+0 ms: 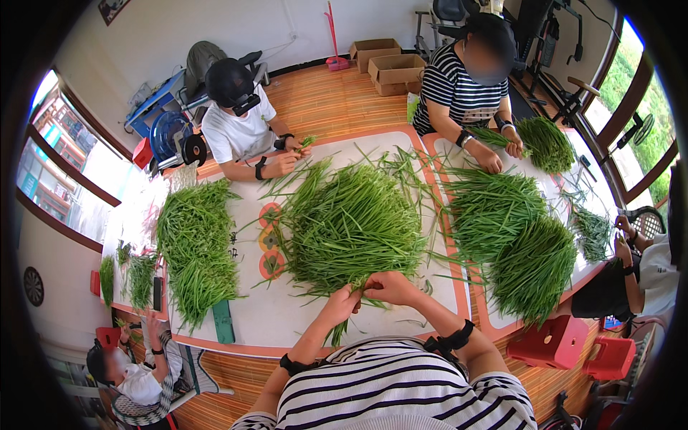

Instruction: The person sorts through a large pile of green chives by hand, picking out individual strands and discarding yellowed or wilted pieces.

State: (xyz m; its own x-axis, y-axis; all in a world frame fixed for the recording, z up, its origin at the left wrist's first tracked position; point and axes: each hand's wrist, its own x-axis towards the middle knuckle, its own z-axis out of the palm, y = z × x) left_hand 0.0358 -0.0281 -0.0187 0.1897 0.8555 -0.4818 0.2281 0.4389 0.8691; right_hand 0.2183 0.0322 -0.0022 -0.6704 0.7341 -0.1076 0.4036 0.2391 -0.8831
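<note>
While the left hand (342, 305) and right hand (391, 288) pinch green stems (337, 333) near the front edge of the table (264, 315), picking-over seems underway; next calls for gentle separating.

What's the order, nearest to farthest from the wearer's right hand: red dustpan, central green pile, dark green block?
1. Central green pile: just beyond the right hand.
2. Dark green block: left, on the table.
3. Red dustpan: across the table, on the floor.
</note>
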